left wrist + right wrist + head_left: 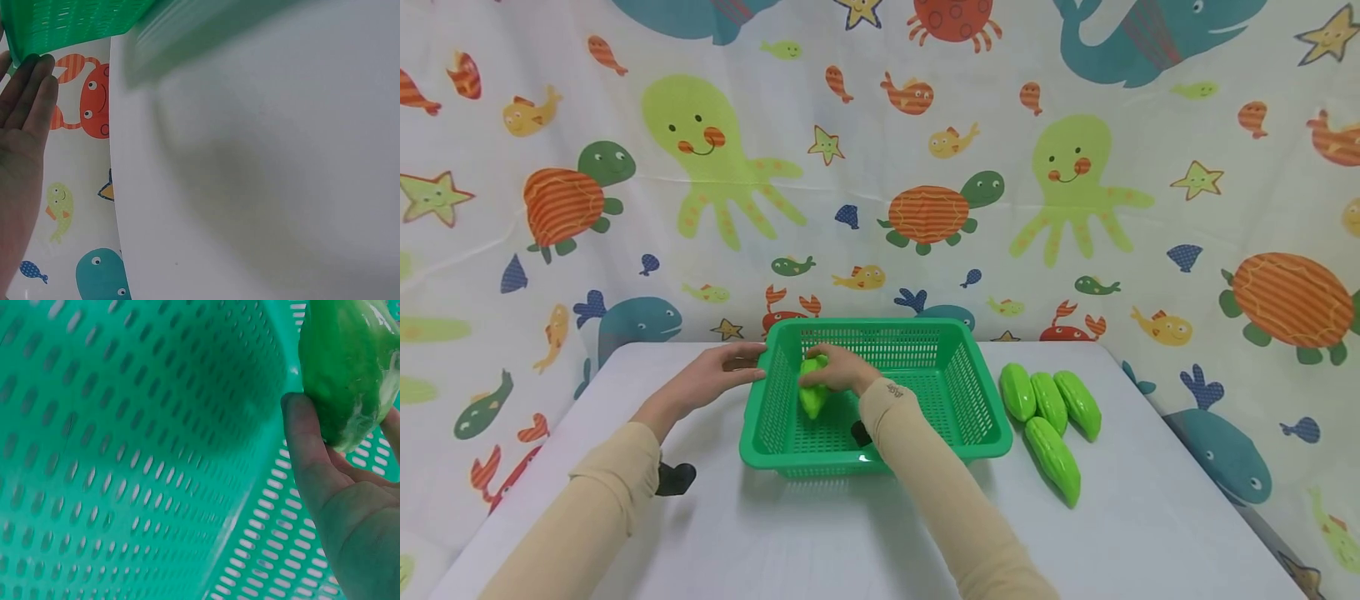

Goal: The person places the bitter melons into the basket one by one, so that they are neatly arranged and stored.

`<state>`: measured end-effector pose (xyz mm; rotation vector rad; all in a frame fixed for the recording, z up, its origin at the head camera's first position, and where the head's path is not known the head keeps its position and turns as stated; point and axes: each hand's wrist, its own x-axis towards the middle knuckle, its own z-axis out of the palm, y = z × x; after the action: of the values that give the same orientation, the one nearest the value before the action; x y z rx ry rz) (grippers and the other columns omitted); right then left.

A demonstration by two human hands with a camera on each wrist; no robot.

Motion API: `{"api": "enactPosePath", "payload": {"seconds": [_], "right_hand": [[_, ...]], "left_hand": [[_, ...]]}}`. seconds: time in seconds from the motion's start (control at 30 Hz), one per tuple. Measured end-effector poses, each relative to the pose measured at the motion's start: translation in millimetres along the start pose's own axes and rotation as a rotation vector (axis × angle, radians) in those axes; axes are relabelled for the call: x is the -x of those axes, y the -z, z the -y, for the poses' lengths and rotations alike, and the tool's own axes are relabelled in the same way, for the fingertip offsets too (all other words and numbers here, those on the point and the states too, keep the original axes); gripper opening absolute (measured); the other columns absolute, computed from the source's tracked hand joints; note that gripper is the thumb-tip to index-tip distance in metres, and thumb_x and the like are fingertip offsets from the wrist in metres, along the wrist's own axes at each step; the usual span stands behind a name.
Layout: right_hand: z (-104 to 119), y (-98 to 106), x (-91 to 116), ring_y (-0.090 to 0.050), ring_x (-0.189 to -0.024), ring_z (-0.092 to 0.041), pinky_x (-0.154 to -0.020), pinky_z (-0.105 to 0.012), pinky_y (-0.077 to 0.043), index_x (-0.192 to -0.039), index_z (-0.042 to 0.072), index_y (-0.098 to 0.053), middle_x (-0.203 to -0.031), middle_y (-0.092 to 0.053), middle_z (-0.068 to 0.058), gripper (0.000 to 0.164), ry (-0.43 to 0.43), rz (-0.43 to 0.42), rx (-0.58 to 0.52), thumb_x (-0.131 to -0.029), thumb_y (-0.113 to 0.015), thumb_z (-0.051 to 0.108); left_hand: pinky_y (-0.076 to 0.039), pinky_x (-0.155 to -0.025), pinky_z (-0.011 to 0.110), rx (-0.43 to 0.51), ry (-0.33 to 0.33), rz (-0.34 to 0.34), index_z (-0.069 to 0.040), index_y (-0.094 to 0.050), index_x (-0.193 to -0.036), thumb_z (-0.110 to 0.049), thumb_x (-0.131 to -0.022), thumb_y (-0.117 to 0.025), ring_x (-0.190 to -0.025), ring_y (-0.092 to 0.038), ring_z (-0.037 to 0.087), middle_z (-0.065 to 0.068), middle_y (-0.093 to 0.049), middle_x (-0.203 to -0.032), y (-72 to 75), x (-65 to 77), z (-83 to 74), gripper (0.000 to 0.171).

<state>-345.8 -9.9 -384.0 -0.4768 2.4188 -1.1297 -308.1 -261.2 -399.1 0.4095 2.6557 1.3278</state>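
In the head view my right hand (842, 369) reaches inside a green plastic basket (880, 460), near its left wall. Between thumb and fingers it grips a glossy green, elongated, ridged fruit or vegetable (812, 398). The right wrist view shows the thumb against one end of this green ridged piece (350, 369), close to the slotted basket wall (125, 456). My left hand (724, 372) is at the basket's left rim, fingers extended. In the left wrist view the fingertips of the left hand (22, 137) meet the basket's outer side (75, 28).
Several similar green pieces (1051, 452) lie in a group on the white table (1150, 517), to the right of the basket. A curtain (850, 150) printed with sea animals hangs behind and beside the table.
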Motion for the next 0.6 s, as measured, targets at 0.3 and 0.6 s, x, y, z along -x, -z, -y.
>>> {"api": "enactPosePath", "payload": {"seconds": [0.3, 0.6], "right_hand": [[1.2, -4.1, -5.4, -0.056, -0.104, -0.019, -0.09, -0.036, -0.051, -0.144, 0.017, -0.049, -0.139, -0.051, -0.008, 0.061, -0.028, 0.0, 0.015, -0.089, -0.073, 0.027], [1.1, -5.0, -5.3, -0.06, -0.099, -0.022, -0.091, -0.039, -0.053, -0.144, 0.015, -0.049, -0.138, -0.051, -0.011, 0.061, -0.076, 0.022, -0.048, -0.089, -0.074, 0.024]], "left_hand": [[-0.04, -0.105, 0.057, 0.006, -0.002, -0.001, -0.008, -0.04, -0.148, -0.045, -0.093, -0.063, -0.133, -0.045, 0.038, 0.017, -0.047, -0.145, 0.5, 0.6, 0.9, 0.07], [-0.04, -0.105, 0.057, 0.009, 0.004, -0.001, -0.008, -0.04, -0.148, -0.046, -0.093, -0.064, -0.133, -0.045, 0.038, 0.017, -0.048, -0.144, 0.4, 1.1, 0.8, 0.071]]}}
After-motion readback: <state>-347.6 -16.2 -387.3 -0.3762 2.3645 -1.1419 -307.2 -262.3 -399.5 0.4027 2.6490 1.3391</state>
